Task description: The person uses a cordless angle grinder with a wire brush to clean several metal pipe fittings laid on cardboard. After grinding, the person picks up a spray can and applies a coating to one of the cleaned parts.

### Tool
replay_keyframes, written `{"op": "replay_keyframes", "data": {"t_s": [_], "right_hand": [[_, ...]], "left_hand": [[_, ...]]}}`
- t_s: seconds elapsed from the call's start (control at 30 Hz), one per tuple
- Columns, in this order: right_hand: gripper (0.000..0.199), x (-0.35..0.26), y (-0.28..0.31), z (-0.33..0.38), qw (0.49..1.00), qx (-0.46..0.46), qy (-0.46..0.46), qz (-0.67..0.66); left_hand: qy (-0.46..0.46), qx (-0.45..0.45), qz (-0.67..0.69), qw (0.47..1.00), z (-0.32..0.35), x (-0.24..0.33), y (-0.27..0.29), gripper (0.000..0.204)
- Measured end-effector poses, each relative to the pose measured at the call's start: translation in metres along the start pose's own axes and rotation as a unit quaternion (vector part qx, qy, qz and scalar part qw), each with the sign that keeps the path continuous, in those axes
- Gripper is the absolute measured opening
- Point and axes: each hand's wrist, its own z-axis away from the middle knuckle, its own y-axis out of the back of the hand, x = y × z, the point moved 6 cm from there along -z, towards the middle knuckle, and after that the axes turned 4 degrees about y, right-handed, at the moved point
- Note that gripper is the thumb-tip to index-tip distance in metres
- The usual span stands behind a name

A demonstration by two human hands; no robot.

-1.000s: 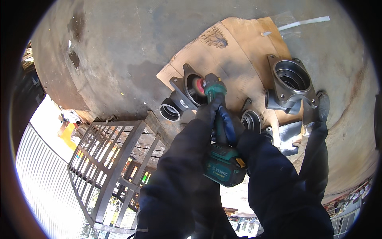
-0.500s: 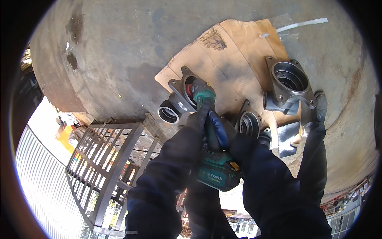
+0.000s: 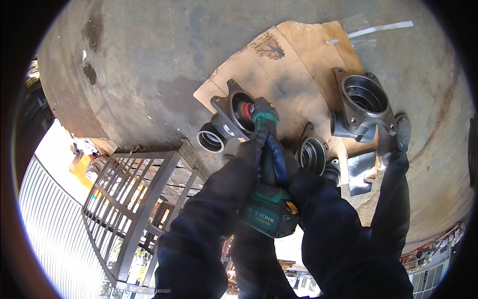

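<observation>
Green grinder has shuffled a touch to the right since half a second ago, so more of the opening in the left-hand metal casting shows again. Its red disc now sits by the right side of that hole; can't tell if it's actually touching the wall. Looks like the work is at that edge rather than mid-hole now. Left hand and right hand are both wrapped round the grinder's body, close together, though the dark gloves blur into the sleeves a bit.

The casting lies at the left edge of a cardboard sheet on the grey ground. A smaller ringed part is right beside the right forearm, so that side's pretty cramped. A bigger casting sits farther right, well apart, with a boot next to it. The metal rack is off lower left.
</observation>
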Motion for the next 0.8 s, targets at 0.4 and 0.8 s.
{"op": "replay_keyframes", "data": {"t_s": [0.4, 0.8], "right_hand": [[0.043, 0.002, 0.011, 0.023, 0.996, 0.011, -0.038, 0.075], [0.043, 0.003, 0.053, -0.022, 0.973, -0.002, 0.064, 0.223]], "left_hand": [[-0.097, 0.055, 0.05, 0.993, 0.023, -0.013, -0.009, 0.082], [-0.094, 0.087, -0.092, 0.988, 0.007, 0.013, -0.001, 0.078]]}}
